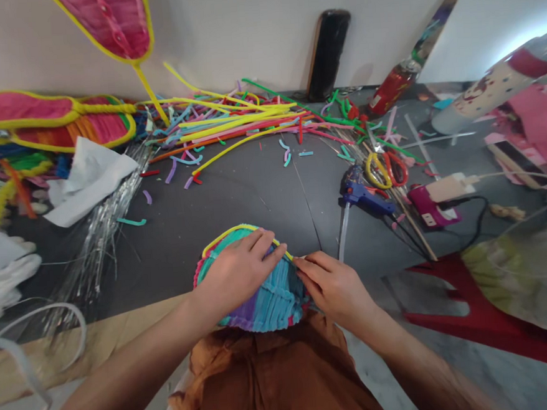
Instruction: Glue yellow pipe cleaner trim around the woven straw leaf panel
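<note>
A rounded panel of blue, teal and purple pipe cleaners rests at the table's front edge, over my lap. A yellow pipe cleaner runs along its far rim. My left hand lies across the panel and grips it, fingertips pressing near the yellow strip; its thumb is hidden. At the panel's right side, my right hand pinches the yellow strip between thumb and fingers. Red-pink edging shows at the panel's left and lower right.
Loose pipe cleaners and cut bits lie along the back. A blue glue gun, scissors and purple power adapter are on the right. Finished pink panels, crumpled paper and silver wires lie left. A phone leans on the wall.
</note>
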Tool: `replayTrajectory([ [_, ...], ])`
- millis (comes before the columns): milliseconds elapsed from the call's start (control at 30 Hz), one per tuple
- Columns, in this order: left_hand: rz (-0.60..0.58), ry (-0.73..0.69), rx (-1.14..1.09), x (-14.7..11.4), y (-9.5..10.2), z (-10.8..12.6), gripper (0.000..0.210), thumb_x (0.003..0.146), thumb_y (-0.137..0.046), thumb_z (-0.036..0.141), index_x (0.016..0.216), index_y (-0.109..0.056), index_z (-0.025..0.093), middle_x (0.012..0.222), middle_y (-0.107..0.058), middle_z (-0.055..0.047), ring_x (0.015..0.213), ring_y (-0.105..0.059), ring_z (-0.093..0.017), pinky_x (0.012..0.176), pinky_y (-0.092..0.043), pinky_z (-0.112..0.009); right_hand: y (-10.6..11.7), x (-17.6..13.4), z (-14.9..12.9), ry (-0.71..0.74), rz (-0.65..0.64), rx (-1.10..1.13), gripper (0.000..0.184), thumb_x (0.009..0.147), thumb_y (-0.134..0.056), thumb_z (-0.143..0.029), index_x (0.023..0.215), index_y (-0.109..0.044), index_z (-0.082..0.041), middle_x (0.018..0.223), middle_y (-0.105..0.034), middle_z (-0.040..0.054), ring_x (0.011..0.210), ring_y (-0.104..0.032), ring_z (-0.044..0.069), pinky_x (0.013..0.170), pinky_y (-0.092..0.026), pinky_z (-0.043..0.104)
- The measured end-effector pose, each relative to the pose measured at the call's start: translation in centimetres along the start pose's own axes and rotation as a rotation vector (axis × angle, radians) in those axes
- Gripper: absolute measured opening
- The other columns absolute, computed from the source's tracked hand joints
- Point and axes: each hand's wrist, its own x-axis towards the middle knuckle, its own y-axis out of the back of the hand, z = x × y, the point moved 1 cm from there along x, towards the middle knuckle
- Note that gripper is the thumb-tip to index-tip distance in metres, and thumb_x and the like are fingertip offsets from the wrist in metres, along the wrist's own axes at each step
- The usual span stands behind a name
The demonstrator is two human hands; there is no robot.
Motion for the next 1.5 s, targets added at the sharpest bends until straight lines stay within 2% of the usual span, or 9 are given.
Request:
replayTrajectory([
  [233,-0.075,-0.012,0.008,0.0,0.3,0.2,0.036,0.09,-0.045,0.009,0.124,-0.056,0.015,0.128,-0.057,-0.012,0.116,-0.056,-0.029,0.089,-0.052,-0.04,-0.3,-0.2,0.0,-0.009,0.007,-0.002,0.029,0.094,-0.042,-0.019,0.113,-0.064,-0.019,0.093,-0.067,0.0095,0.085,-0.065,0.02,0.077,-0.056,0.035],
  [367,-0.047,-0.068,0.006,0.0,-0.1,0.4,0.033,0.089,-0.047,0.01,0.121,-0.058,0.013,0.13,-0.057,-0.01,0.12,-0.051,-0.031,0.096,-0.046,-0.046,-0.2,-0.3,0.0,-0.009,0.003,0.017,0.028,0.094,-0.043,-0.019,0.114,-0.063,-0.018,0.096,-0.066,0.0102,0.088,-0.064,0.021,0.079,-0.056,0.036],
  [500,-0.041,-0.076,-0.01,0.0,0.0,0.5,0.033,0.091,-0.046,0.011,0.121,-0.058,0.014,0.125,-0.061,-0.009,0.122,-0.05,-0.027,0.106,-0.037,-0.047,-0.1,-0.9,-0.1,-0.019,0.044,0.027,0.027,0.093,-0.045,-0.018,0.113,-0.063,-0.019,0.098,-0.067,0.0099,0.09,-0.065,0.021,0.08,-0.056,0.036],
  [600,-0.081,-0.08,0.021,0.0,0.3,0.5,0.034,0.092,-0.045,0.012,0.125,-0.055,0.015,0.125,-0.061,-0.009,0.121,-0.051,-0.027,0.107,-0.036,-0.047,-0.1,-1.5,-0.1,-0.036,0.065,0.009,0.026,0.093,-0.045,-0.019,0.111,-0.064,-0.02,0.095,-0.067,0.0092,0.087,-0.065,0.022,0.078,-0.056,0.036],
  [767,-0.119,-0.094,0.059,0.1,0.5,0.6,0.037,0.091,-0.052,0.019,0.128,-0.053,0.025,0.126,-0.06,-0.009,0.118,-0.053,-0.028,0.103,-0.038,-0.05,-0.2,-2.0,-0.2,-0.032,0.082,-0.008,0.026,0.093,-0.045,-0.017,0.109,-0.065,-0.016,0.094,-0.068,0.0111,0.086,-0.065,0.022,0.078,-0.056,0.036],
  [933,-0.133,-0.077,0.127,-0.1,0.6,0.8,0.036,0.092,-0.051,0.021,0.127,-0.054,0.026,0.124,-0.061,-0.008,0.118,-0.054,-0.027,0.103,-0.037,-0.051,-0.1,-1.7,-0.2,-0.049,0.088,0.017,0.026,0.091,-0.048,-0.017,0.114,-0.062,-0.017,0.099,-0.07,0.0107,0.089,-0.066,0.023,0.079,-0.056,0.038],
  [1133,-0.119,0.022,0.174,-1.2,1.1,0.8,0.033,0.091,-0.05,0.017,0.123,-0.058,0.019,0.124,-0.061,-0.01,0.12,-0.05,-0.03,0.103,-0.037,-0.053,-0.5,0.4,-0.3,-0.042,0.093,0.002,0.027,0.089,-0.051,-0.015,0.114,-0.061,-0.015,0.096,-0.071,0.0105,0.086,-0.066,0.025,0.077,-0.056,0.039],
  [1333,-0.124,0.083,0.225,-2.2,1.0,1.8,0.034,0.089,-0.047,0.01,0.12,-0.059,0.006,0.112,-0.063,-0.013,0.107,-0.055,-0.027,0.102,-0.041,-0.044,-1.0,2.3,-0.5,-0.001,0.082,0.033,0.027,0.089,-0.05,-0.016,0.114,-0.063,-0.015,0.096,-0.07,0.0105,0.088,-0.066,0.024,0.079,-0.055,0.039],
  [1500,-0.149,0.113,0.209,-2.8,0.5,2.1,0.039,0.088,-0.047,0.01,0.126,-0.053,0.002,0.112,-0.062,-0.016,0.108,-0.055,-0.029,0.097,-0.044,-0.043,0.6,2.1,0.6,-0.044,0.157,0.115,0.025,0.092,-0.047,-0.022,0.111,-0.063,-0.019,0.1,-0.07,0.0087,0.092,-0.066,0.021,0.082,-0.054,0.036],
])
